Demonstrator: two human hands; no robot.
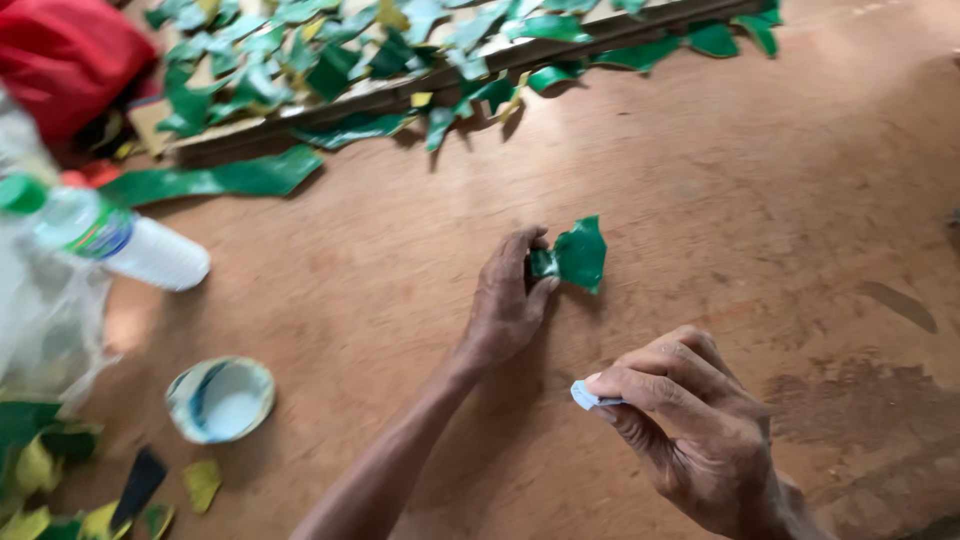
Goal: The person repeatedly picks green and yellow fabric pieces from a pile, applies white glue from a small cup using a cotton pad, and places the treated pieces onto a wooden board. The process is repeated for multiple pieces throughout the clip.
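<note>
My left hand (508,300) rests on the brown wooden floor (760,200) and pinches a small folded green piece (577,255) between thumb and fingers. My right hand (690,425), nearer to me at the lower right, holds a tiny white scrap (585,396) between thumb and forefinger, just above the floor. The two hands are a short way apart and do not touch.
A heap of green cut pieces (350,50) lies along a wooden board at the top. A long green strip (215,180), a lying plastic bottle (120,240), a small round bowl (220,400), a red cloth (65,55) and green-yellow scraps (60,480) are at the left.
</note>
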